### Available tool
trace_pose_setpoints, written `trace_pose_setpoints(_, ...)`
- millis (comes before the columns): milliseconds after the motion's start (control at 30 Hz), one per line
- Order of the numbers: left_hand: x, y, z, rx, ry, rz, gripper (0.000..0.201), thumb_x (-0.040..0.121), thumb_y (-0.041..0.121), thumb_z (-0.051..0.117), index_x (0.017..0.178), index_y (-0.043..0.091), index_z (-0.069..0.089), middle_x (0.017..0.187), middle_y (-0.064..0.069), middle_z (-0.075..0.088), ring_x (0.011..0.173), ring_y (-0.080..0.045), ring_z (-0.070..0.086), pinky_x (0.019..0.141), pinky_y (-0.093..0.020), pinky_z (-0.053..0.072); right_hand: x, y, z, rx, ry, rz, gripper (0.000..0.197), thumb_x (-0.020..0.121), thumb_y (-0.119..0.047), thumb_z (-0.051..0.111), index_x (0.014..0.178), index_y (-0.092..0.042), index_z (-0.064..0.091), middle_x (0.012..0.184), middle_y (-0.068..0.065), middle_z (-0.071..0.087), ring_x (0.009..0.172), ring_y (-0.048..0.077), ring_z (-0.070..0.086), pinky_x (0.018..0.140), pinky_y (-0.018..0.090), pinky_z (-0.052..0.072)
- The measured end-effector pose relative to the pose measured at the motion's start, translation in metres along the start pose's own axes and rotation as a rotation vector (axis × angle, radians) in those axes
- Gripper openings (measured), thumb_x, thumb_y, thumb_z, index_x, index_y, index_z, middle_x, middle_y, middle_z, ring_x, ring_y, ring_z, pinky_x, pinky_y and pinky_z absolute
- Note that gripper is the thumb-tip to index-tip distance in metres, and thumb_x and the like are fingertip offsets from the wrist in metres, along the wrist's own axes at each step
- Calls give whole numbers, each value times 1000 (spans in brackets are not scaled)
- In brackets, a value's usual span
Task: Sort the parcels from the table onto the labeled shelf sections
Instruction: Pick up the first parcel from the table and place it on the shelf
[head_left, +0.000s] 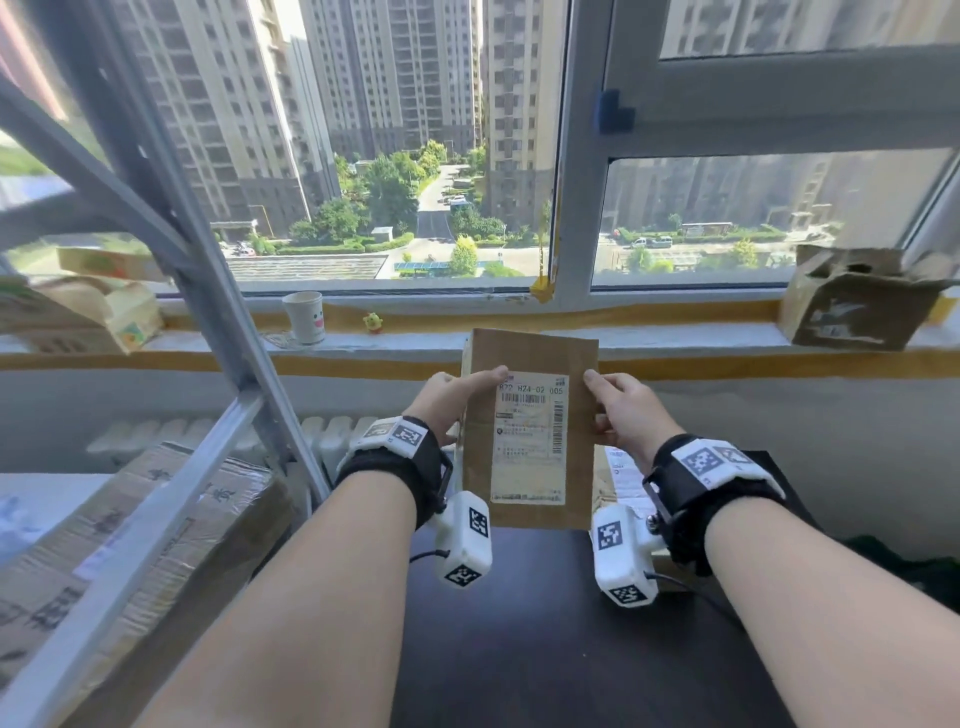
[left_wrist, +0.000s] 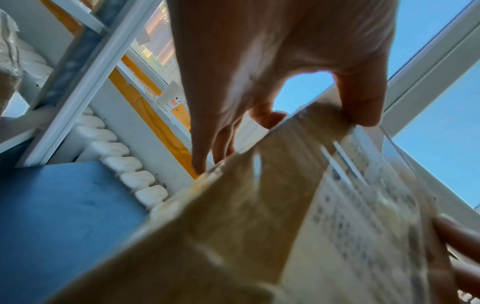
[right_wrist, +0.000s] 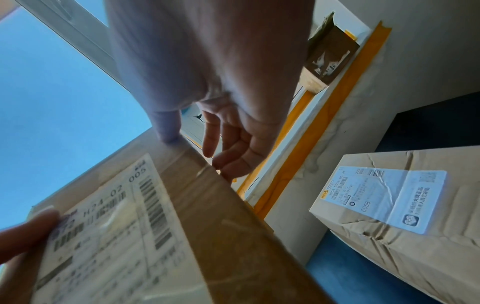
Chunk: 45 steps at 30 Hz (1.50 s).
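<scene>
A flat brown cardboard parcel (head_left: 524, 353) with a white shipping label (head_left: 530, 436) stands upright above the dark table (head_left: 519, 623), held between both hands. My left hand (head_left: 457, 395) grips its left edge, thumb on the label's top corner and fingers behind. My right hand (head_left: 618, 405) grips the right edge, thumb on the front. In the left wrist view the parcel (left_wrist: 259, 216) is pinched under the thumb (left_wrist: 363, 102). The right wrist view shows the parcel (right_wrist: 207, 205) with fingers (right_wrist: 233, 160) curled behind its edge, and a second brown parcel (right_wrist: 405, 216) lying on the table.
A grey metal shelf frame (head_left: 208, 291) rises on the left, with a large cardboard box (head_left: 130, 545) on a lower level. On the windowsill stand a paper cup (head_left: 305, 317), a small yellow toy (head_left: 373, 323) and a torn box (head_left: 862, 301). A white radiator (head_left: 332, 436) sits below.
</scene>
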<state>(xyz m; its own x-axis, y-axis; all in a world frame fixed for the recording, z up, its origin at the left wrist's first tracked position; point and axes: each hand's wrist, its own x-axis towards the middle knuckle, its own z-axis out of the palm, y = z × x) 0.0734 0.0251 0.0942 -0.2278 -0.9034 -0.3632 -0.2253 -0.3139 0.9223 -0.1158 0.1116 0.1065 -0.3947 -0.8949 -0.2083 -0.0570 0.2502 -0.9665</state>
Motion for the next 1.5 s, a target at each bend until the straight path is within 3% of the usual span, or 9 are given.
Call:
trace_pose_setpoints(167, -26, -1, -3, -109, -16, 31, 103, 54, 67, 79, 138, 16, 50, 123, -6, 67, 113, -23, 63, 72, -35, 55, -11, 1, 1, 18, 4, -10, 46, 94, -50, 53, 119, -11, 59, 102, 4, 65, 84, 19, 60, 64, 30, 53)
trace_pose_setpoints(333, -33, -10, -9, -91, -117, 58, 30, 89, 49, 60, 91, 20, 68, 84, 2, 70, 80, -16, 64, 65, -28, 50, -23, 17, 9, 41, -44, 123, 72, 72, -78, 54, 120, -25, 64, 114, 4, 71, 110, 26, 64, 100, 50, 48)
trace_pose_setpoints(600, -44, -16, -21, -99, -161, 79, 26, 90, 47, 61, 83, 22, 66, 80, 3, 69, 80, -16, 63, 80, -31, 52, -51, 21, 27, 119, 10, 128, 39, 90, -57, 55, 97, -21, 65, 85, -2, 69, 82, 17, 64, 89, 40, 50)
trace_pose_setpoints(800, -83, -12, -27, -89, -173, 132, 28, 92, 46, 58, 83, 21, 66, 77, 4, 68, 75, -15, 63, 72, -29, 51, -88, 14, 28, 103, -28, 91, 56, 87, -62, 53, 119, -17, 64, 98, 2, 70, 93, 22, 65, 84, 39, 52)
trace_pose_setpoints(967, -130, -26, -23, -93, -165, 167, 27, 93, 45, 58, 82, 21, 65, 70, 5, 69, 71, -14, 64, 67, -26, 50, -137, 20, 20, 86, -51, 71, 49, 90, -61, 50, 111, -19, 65, 97, 3, 69, 90, 21, 64, 75, 35, 51)
trace_pose_setpoints(1100, -184, -53, -22, -88, -164, 157, 29, 93, 45, 57, 81, 20, 66, 70, 4, 69, 69, -15, 63, 65, -27, 48, -190, 39, 14, 109, -54, 76, 36, 90, -58, 53, 89, -24, 62, 90, 3, 68, 82, 20, 63, 80, 38, 51)
trace_pose_setpoints(1233, -242, -77, -25, -68, -155, 171, 29, 94, 45, 55, 83, 19, 65, 78, 1, 67, 74, -16, 63, 74, -30, 49, -246, 56, 13, 141, -51, 64, 36, 87, -57, 57, 93, -23, 66, 87, 3, 71, 85, 25, 66, 94, 47, 51)
trace_pose_setpoints(1400, -305, -106, -41, -58, -130, 114, 29, 92, 48, 58, 86, 21, 67, 82, 1, 68, 78, -17, 63, 76, -30, 50, -306, 70, 22, 98, -104, 76, 37, 87, -60, 56, 97, -25, 65, 93, 3, 72, 86, 22, 68, 80, 37, 55)
trace_pose_setpoints(1500, -334, -119, -60, -64, -108, 77, 32, 91, 50, 59, 89, 20, 69, 85, -1, 70, 83, -21, 64, 89, -37, 49, -334, 68, 34, 92, -142, 63, 36, 86, -61, 56, 99, -28, 63, 104, 4, 71, 105, 28, 65, 99, 49, 49)
